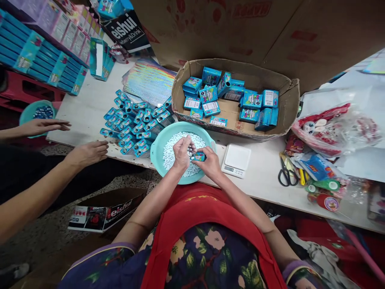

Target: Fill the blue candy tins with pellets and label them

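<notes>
Over the turquoise basin (156, 154), half full of small pale candies (172, 145), both my hands are close together. My right hand (211, 163) grips a small blue candy box (199, 156), tilted on its side above the candies. Cupped beside the box's left end, my left hand (182, 152) has its fingers curled round some candies, a few of which show at its edge. Just left of the basin stand many small blue boxes (138, 127) in a tight group, with dark openings on top.
An open cardboard carton (234, 128) holding blue boxes stands behind the basin. To the right are a white scale (237, 157), scissors (288, 170) and bagged items (333, 128). Another person's hands (87, 153) reach in from the left, near a second basin (28, 114).
</notes>
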`<state>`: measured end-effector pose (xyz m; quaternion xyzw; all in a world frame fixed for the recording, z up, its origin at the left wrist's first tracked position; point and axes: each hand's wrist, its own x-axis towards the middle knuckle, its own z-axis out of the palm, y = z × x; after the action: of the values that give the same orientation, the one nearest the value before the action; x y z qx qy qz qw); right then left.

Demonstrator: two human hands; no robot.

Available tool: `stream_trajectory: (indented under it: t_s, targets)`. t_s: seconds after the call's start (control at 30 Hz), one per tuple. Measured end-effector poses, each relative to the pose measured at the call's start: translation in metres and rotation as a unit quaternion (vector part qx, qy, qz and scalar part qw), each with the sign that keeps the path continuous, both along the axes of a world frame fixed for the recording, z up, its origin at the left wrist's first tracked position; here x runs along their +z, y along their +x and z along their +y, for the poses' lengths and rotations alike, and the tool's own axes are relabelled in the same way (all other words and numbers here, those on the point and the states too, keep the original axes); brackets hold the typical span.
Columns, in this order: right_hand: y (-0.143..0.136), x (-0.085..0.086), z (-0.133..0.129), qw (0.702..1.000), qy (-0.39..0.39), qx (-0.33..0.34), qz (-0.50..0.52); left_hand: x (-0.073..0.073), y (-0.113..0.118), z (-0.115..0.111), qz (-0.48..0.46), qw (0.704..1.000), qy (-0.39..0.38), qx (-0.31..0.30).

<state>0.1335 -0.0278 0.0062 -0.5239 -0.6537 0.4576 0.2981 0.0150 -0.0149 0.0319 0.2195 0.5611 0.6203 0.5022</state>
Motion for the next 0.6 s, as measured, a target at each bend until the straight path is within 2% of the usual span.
stream_trajectory:
  t_s: [0.2, 0.37, 0.6]
  targets:
    - [0.0, -0.005, -0.001, 0.998, -0.028, -0.023, 0.045, 0.0, -0.001, 0.001, 0.0, 1.0, 0.021, -0.009]
    - [-0.004, -0.003, -0.005, 0.999, -0.008, -0.044, 0.031, -0.002, -0.001, -0.005, 0.021, 0.998, 0.066, -0.008]
    - [-0.003, 0.005, 0.0, 0.999, 0.051, 0.017, -0.006, -0.005, 0.0, -0.005, 0.048, 0.995, 0.083, 0.015]
